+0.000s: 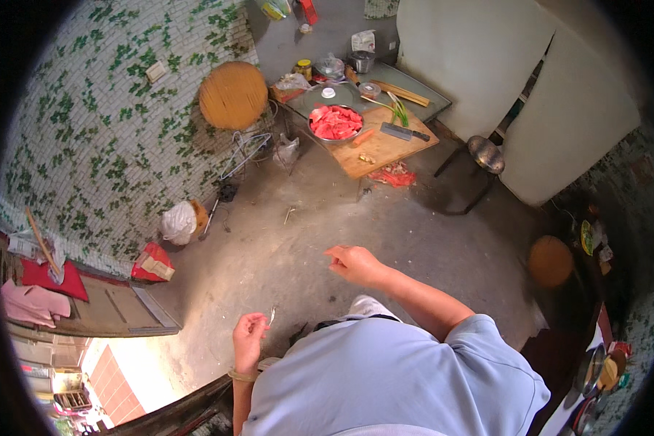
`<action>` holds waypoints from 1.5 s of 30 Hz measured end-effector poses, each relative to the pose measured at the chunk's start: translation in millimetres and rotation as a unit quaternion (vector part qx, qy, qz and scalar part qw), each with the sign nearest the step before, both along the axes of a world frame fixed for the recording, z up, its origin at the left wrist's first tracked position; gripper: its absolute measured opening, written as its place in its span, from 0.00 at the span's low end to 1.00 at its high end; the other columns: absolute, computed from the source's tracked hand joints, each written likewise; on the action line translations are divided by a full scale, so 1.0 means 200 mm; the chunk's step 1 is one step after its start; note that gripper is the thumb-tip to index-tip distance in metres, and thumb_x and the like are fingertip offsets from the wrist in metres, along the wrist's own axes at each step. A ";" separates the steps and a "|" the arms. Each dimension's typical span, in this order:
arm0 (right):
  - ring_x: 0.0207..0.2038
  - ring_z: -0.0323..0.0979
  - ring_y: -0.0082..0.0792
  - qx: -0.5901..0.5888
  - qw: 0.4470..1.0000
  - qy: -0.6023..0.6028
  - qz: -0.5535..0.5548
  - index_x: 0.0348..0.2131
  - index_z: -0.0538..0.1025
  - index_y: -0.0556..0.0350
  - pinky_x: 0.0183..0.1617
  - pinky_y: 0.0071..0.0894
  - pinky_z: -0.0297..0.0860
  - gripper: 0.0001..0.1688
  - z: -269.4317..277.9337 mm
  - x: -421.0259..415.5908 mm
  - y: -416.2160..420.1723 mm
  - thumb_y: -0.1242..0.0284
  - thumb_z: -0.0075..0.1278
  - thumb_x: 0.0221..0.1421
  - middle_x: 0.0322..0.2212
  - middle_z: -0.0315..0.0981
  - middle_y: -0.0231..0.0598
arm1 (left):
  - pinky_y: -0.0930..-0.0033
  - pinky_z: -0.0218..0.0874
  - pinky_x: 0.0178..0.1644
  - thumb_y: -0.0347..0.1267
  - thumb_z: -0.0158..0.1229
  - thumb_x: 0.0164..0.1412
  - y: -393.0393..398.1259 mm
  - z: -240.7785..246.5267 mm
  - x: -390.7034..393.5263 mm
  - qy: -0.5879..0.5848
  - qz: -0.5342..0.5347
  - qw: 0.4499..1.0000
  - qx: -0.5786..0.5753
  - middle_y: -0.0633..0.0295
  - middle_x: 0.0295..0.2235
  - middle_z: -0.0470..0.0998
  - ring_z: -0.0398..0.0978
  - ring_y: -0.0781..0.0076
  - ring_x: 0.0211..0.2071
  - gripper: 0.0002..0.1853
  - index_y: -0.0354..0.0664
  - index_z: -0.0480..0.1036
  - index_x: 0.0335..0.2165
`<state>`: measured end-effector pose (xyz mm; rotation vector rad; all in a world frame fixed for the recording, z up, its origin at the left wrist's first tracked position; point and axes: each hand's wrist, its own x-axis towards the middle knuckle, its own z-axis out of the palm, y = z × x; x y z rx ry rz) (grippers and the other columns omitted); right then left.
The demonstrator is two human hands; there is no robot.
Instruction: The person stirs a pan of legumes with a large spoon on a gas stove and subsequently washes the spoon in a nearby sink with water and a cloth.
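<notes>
My left hand hangs low over the concrete floor, fingers curled, a bangle on its wrist. Beside its fingertips is a thin pale scrap; whether it is held or lies on the floor is unclear. My right hand reaches forward above the floor, fingers loosely bent and partly apart, with nothing seen in it. Ahead is a table bearing a wooden cutting board. On the board are a cleaver, a carrot, green onions and ginger-like pieces. A metal bowl of red watermelon-like chunks sits at its left.
Right of the table stands a stool with a round metal seat. A red plastic bag of scraps lies below the board. Along the left wall are a round wooden top, clothes hangers and a white bag. An open doorway is at lower left.
</notes>
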<state>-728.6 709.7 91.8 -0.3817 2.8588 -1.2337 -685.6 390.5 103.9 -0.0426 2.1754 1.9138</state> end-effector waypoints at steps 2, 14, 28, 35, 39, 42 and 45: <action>0.33 0.71 0.46 0.009 1.000 -0.011 -0.002 0.43 0.70 0.56 0.35 0.39 0.67 0.19 0.04 -0.03 0.02 0.73 0.49 0.48 0.29 0.72 0.44 | 0.78 0.61 0.30 0.29 0.54 0.57 0.00 -0.03 -0.11 0.000 -0.022 1.000 0.001 0.63 0.31 0.73 0.72 0.78 0.29 0.09 0.37 0.69 0.36; 0.38 0.70 0.50 0.032 0.995 -0.075 -0.061 0.42 0.70 0.57 0.40 0.45 0.67 0.19 -0.25 -0.71 0.61 0.71 0.47 0.48 0.37 0.72 0.49 | 0.77 0.60 0.32 0.30 0.54 0.56 0.56 -0.03 -1.05 -0.025 -0.090 0.995 -0.036 0.65 0.31 0.73 0.72 0.78 0.30 0.10 0.38 0.69 0.37; 0.35 0.72 0.50 0.102 0.986 -0.111 -0.067 0.42 0.70 0.53 0.38 0.47 0.68 0.20 -0.04 -1.68 1.22 0.69 0.50 0.47 0.34 0.72 0.48 | 0.77 0.62 0.39 0.26 0.55 0.54 1.18 0.00 -2.21 -0.071 -0.126 0.985 -0.099 0.64 0.32 0.73 0.70 0.79 0.34 0.10 0.37 0.69 0.37; 0.36 0.71 0.49 0.119 0.972 -0.167 -0.111 0.42 0.70 0.54 0.38 0.45 0.68 0.19 -0.22 -1.79 1.29 0.70 0.50 0.47 0.37 0.70 0.49 | 0.74 0.63 0.40 0.25 0.59 0.50 0.82 -0.19 -2.85 -0.013 -0.037 0.983 -0.179 0.64 0.32 0.75 0.71 0.75 0.35 0.13 0.38 0.70 0.37; 0.35 0.72 0.50 0.100 0.966 -0.164 -0.176 0.43 0.71 0.52 0.38 0.45 0.68 0.20 -0.19 -2.00 1.22 0.70 0.51 0.47 0.33 0.73 0.48 | 0.73 0.63 0.42 0.27 0.62 0.46 0.62 -0.23 -3.41 0.054 -0.005 0.976 -0.209 0.61 0.34 0.75 0.72 0.72 0.36 0.17 0.37 0.70 0.38; 0.34 0.72 0.49 0.114 0.947 -0.218 -0.208 0.42 0.71 0.53 0.37 0.44 0.68 0.20 -0.17 -2.20 1.08 0.70 0.51 0.47 0.30 0.73 0.47 | 0.70 0.63 0.43 0.28 0.64 0.44 0.44 -0.27 -3.87 0.065 0.034 0.974 -0.216 0.59 0.37 0.75 0.72 0.70 0.37 0.21 0.37 0.70 0.40; 0.32 0.72 0.48 0.115 0.944 -0.228 -0.210 0.43 0.71 0.53 0.35 0.43 0.68 0.20 -0.14 -2.42 0.91 0.70 0.51 0.47 0.29 0.73 0.46 | 0.67 0.62 0.45 0.30 0.65 0.43 0.30 -0.32 -4.35 0.112 0.072 0.963 -0.235 0.56 0.40 0.74 0.72 0.67 0.40 0.25 0.36 0.68 0.42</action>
